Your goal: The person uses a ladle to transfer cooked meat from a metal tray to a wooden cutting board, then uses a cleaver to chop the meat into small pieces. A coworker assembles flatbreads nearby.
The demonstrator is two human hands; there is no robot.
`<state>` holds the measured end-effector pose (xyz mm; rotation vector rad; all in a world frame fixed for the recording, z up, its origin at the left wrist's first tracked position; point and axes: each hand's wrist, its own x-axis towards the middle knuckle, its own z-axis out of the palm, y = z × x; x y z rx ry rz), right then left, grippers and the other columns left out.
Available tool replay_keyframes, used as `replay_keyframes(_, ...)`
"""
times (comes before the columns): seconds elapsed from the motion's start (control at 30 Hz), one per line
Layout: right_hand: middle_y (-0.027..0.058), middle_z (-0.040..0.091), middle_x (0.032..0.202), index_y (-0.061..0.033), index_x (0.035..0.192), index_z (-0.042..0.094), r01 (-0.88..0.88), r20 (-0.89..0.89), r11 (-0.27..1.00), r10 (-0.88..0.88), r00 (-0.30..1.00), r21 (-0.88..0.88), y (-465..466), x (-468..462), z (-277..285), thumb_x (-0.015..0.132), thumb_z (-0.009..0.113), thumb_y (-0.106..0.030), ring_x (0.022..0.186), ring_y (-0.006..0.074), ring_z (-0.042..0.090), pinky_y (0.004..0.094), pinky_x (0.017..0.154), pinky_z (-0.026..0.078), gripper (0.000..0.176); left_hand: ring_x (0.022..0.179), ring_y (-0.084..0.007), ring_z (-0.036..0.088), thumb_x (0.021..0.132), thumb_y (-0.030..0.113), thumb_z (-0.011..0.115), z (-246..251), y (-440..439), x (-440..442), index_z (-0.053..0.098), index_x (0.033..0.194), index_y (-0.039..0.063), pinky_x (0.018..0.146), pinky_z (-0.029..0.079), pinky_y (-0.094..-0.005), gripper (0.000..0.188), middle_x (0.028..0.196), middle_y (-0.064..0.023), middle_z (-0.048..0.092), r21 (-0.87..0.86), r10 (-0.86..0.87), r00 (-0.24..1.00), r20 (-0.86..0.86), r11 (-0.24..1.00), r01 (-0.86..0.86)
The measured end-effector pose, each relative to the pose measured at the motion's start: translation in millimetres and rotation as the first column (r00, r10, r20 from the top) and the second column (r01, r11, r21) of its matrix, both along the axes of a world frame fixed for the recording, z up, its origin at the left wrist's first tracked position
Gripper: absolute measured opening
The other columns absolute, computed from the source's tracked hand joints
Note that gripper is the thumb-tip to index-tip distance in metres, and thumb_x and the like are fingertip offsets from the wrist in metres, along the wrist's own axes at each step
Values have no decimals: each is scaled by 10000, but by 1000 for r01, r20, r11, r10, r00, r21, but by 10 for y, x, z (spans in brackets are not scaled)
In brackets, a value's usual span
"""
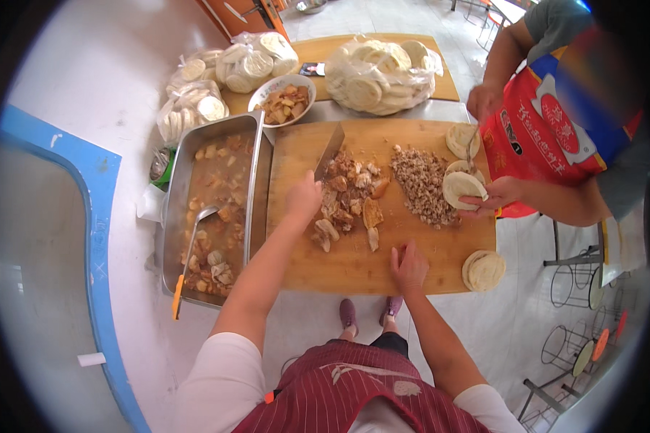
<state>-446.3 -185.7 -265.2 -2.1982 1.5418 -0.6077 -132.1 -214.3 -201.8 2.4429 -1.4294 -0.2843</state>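
Observation:
My left hand (303, 199) is closed round the handle of a cleaver (330, 150), its blade pointing away from me along the left of a heap of cooked meat chunks (352, 189). My right hand (410, 266) rests near the front edge of the wooden board (303, 265), fingers partly curled; whether something lies under them I cannot tell. Beyond it spreads a pile of finely chopped meat (420, 184). At that pile's right, a co-worker's hand (498, 196) holds a split flatbread (459, 190), with a spoon (471, 151) in the other hand above it.
Left of the board stands a deep steel tray (254, 189) of stew with a ladle (200, 222). A bowl of meat (284, 103) and bagged flatbreads (382, 76) sit behind. Stacked flatbreads (483, 270) lie at the board's front right corner. The co-worker (552, 124) stands at the right.

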Motion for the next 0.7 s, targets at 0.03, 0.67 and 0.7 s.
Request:
replay_keyframes(0.03, 114, 623, 806, -82, 923, 567, 13, 0, 1000, -13, 1000, 3, -5, 2, -4, 875, 627, -338, 719, 313, 625, 433, 600, 493, 267, 777, -446, 627, 940, 269, 502, 36, -38, 5, 519, 1045, 41, 693, 487, -540, 252, 813, -246, 652, -12, -19, 1000, -7, 1000, 19)
replay_keyframes(0.67, 104, 617, 762, -83, 916, 560, 35, 33, 998, -33, 999, -61, 50, -42, 11, 894, 614, -325, 683, 309, 624, 419, 571, 482, 250, 826, -446, 622, 937, 292, 507, 334, -141, 10, 541, 1163, 62, 726, 474, -539, 324, 910, -241, 658, 46, 77, 993, -92, 996, -73)
replay_keyframes(0.7, 100, 620, 761, -85, 933, 559, 31, 40, 997, -28, 999, -72, 58, -33, 7, 896, 614, -317, 691, 304, 629, 415, 576, 483, 241, 820, -445, 623, 935, 290, 509, 262, -147, 54, 543, 1151, 58, 723, 474, -538, 319, 901, -241, 659, -24, 74, 995, -64, 997, -75)
